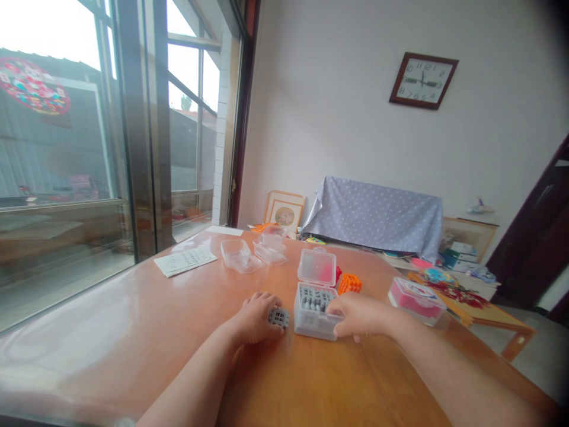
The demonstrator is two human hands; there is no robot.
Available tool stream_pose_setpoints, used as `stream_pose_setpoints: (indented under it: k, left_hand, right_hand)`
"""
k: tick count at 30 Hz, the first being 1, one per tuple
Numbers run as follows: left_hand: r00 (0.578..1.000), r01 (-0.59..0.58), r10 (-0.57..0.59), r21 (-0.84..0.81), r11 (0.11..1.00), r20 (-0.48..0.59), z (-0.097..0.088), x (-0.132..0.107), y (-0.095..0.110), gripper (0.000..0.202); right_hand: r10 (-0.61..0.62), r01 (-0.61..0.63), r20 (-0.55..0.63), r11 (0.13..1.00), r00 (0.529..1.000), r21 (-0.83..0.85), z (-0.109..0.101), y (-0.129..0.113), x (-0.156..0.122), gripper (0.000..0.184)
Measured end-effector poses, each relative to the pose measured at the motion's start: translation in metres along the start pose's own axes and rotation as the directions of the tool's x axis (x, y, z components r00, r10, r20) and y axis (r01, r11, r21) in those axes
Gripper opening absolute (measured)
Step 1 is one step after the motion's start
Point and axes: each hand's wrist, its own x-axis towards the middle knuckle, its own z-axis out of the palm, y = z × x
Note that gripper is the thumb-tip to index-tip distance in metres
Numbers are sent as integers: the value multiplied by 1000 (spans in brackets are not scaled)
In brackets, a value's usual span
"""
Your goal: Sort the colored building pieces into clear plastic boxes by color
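Note:
My left hand (256, 316) rests on the wooden table (311, 385), fingers curled around a small grey studded block (279, 317). Just to its right stands an open clear plastic box (315, 314) filled with grey pieces, its lid (316, 267) raised at the back. My right hand (359, 315) lies against the right side of that box, fingers closed on its rim and reaching in over the grey pieces; whether it holds a piece is hidden.
Behind the box lie an orange studded piece (349, 283) and something red. Two empty clear boxes (242, 256) (270, 249) and a printed sheet (185, 261) sit toward the window. A closed box with pink contents (416, 300) stands at the right.

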Motion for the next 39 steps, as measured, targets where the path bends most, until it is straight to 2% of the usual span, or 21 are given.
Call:
stream_pose_setpoints:
  k: [7, 13, 22, 27, 35, 39]
  left_hand:
    - [1000, -13, 13, -2, 1000, -12, 3, 1, -1, 53]
    - [1000, -16, 16, -7, 1000, -9, 4, 1, -1, 50]
    - [1000, -9, 9, 11, 1000, 9, 2, 0, 2, 48]
    - [1000, -17, 17, 3, 1000, 4, 0, -1, 2, 44]
    - [1000, -16, 16, -1, 1000, 0, 2, 0, 2, 39]
    - [1000, -20, 20, -5, 1000, 1, 2, 0, 1, 39]
  right_hand:
    - [11, -9, 55, 999, 998, -42, -4, -10, -1, 17]
    - [70, -66, 103, 997, 992, -41, -4, -11, 3, 13]
    - [80, -83, 36, 993, 996, 79, 2, 3, 9, 21]
    - [43, -43, 1, 995, 999, 85, 7, 7, 11, 22]
    - [76, -76, 2, 994, 997, 81, 6, 0, 6, 23]
    - [15, -15, -22, 1000, 1000, 6, 9, 3, 10, 17]
